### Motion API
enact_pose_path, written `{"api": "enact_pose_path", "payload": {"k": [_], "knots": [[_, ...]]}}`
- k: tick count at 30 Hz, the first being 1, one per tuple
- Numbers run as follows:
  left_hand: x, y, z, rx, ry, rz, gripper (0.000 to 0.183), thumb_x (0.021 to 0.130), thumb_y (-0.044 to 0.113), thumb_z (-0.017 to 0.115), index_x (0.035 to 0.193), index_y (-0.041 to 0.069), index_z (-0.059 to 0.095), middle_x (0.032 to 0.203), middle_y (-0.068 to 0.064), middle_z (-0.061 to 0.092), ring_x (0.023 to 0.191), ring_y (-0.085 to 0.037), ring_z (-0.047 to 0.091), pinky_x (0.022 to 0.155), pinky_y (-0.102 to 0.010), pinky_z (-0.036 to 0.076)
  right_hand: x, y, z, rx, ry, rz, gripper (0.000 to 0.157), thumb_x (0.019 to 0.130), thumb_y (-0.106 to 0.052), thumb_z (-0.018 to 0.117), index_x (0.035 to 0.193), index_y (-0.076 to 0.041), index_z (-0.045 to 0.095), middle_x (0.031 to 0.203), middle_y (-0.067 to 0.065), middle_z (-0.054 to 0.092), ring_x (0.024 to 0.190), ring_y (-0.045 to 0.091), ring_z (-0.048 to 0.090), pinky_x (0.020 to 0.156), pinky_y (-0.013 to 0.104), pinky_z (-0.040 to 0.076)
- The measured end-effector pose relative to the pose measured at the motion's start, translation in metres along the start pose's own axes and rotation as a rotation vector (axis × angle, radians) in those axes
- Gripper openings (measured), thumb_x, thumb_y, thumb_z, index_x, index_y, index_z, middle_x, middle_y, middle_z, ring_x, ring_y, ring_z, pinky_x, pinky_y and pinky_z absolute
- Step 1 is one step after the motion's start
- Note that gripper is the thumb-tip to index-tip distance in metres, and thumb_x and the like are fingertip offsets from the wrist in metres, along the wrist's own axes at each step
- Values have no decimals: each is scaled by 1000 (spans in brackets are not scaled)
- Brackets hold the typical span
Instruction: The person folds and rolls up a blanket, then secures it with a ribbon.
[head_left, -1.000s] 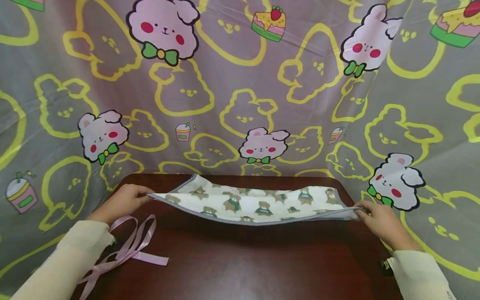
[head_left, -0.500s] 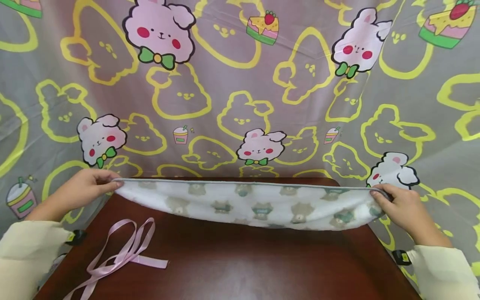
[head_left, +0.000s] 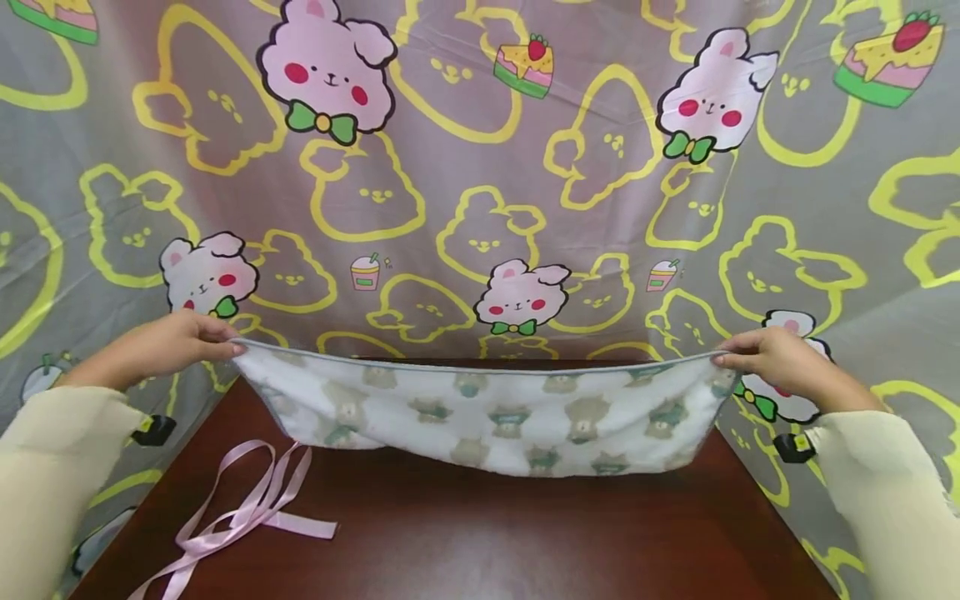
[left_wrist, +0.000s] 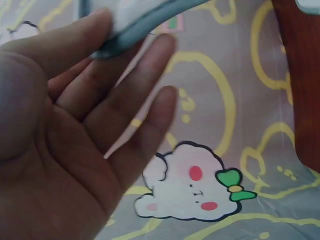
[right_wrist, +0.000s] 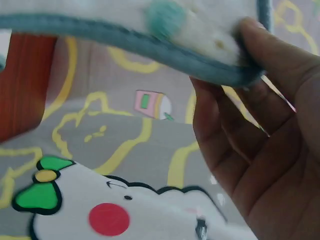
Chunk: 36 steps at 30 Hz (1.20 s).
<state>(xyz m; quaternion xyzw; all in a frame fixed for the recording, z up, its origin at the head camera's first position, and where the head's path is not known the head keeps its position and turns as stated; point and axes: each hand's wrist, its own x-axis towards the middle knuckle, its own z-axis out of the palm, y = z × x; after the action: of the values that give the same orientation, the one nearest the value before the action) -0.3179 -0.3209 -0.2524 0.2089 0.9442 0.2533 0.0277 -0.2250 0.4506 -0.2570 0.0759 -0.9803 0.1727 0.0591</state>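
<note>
Head view shows the left hand (head_left: pixel 161 346) and right hand (head_left: pixel 780 360) each pinching a top corner of the bear-print towel (head_left: pixel 495 412), hung above the table (head_left: pixel 480 533); such light fingertip pinches might let a corner slip.

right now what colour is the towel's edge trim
Grey-blue, clearest in the right wrist view on the towel.

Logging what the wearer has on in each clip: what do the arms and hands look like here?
Both arms wear long, loose sleeves of pale cream cloth: the left sleeve and the right sleeve. A small black device with a yellow mark sits at each cuff, the left wrist unit and the right wrist unit. The left hand and right hand are bare, with no gloves visible.
</note>
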Motion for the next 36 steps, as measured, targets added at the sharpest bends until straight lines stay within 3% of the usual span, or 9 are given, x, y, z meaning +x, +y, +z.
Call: {"api": "enact_pose_path", "payload": {"k": [4, 9, 13, 17, 21, 26, 30, 33, 36], "knots": [[28, -11, -4, -73, -133, -26, 29, 97, 22, 62, 108, -4, 68, 95, -10, 70, 87, -23, 66, 74, -37, 53, 29, 2, 0, -79, -84, -50, 25, 90, -29, 71, 100, -6, 76, 96, 11, 70, 81, 20, 60, 64, 37, 47], [61, -8, -21, -49, -103, -63, 32, 98, 22, 61, 109, -7, 66, 88, -10, 70, 81, -24, 67, 68, -35, 54, 60, -5, -16, -99, -73, -23, 25, 92, -25, 68, 101, -2, 73, 83, 10, 67, 69, 23, 56, 53, 36, 44], [83, 4, -44, -22, 2, -62, 33, 99, 20, 59, 110, -10, 64, 84, -11, 69, 75, -22, 66, 65, -37, 55, 82, -17, -35, 4, 59, 31, 29, 98, -21, 61, 111, 4, 67, 77, 10, 66, 64, 21, 61, 55, 35, 50], [101, 16, -64, -48, 132, -63, 35, 99, 17, 57, 116, -14, 59, 87, -18, 69, 73, -22, 68, 63, -37, 55, 99, -28, -52, 103, 221, 58, 31, 101, -20, 54, 114, 6, 64, 93, 21, 68, 72, 19, 65, 59, 30, 54], [111, 30, -78, -88, 255, -101, 34, 101, 16, 53, 119, -13, 56, 84, -19, 68, 68, -21, 68, 59, -33, 55, 113, -34, -65, 117, 341, 83, 36, 101, -26, 52, 116, 5, 63, 106, 27, 66, 82, 27, 68, 61, 25, 53], [115, 51, -89, -113, 441, -136, 36, 103, 16, 47, 124, -12, 52, 99, -26, 65, 65, -10, 66, 59, -26, 54, 125, -43, -78, 71, 438, 118, 41, 103, -30, 47, 125, 1, 61, 117, 24, 63, 92, 31, 60, 61, 30, 43], [114, 63, -96, -96, 572, -154, 39, 104, 19, 42, 131, -9, 51, 118, -25, 58, 81, -12, 65, 70, -23, 54, 132, -49, -88, 77, 544, 108, 42, 104, -31, 45, 129, -1, 60, 120, 20, 61, 91, 26, 52, 64, 29, 40], [112, 65, -102, -132, 629, -142, 39, 104, 21, 41, 129, -6, 53, 115, -17, 58, 88, -13, 65, 72, -19, 53, 134, -51, -93, 80, 641, 72, 39, 103, -29, 47, 127, -2, 63, 117, 16, 61, 90, 20, 51, 69, 23, 38], [106, 62, -106, -213, 638, -89, 35, 103, 19, 43, 124, -6, 54, 102, -7, 59, 79, -4, 64, 67, -14, 51, 132, -51, -93, 108, 692, 38, 37, 102, -27, 49, 123, -2, 65, 111, 10, 58, 89, 13, 49, 71, 19, 37]]}}
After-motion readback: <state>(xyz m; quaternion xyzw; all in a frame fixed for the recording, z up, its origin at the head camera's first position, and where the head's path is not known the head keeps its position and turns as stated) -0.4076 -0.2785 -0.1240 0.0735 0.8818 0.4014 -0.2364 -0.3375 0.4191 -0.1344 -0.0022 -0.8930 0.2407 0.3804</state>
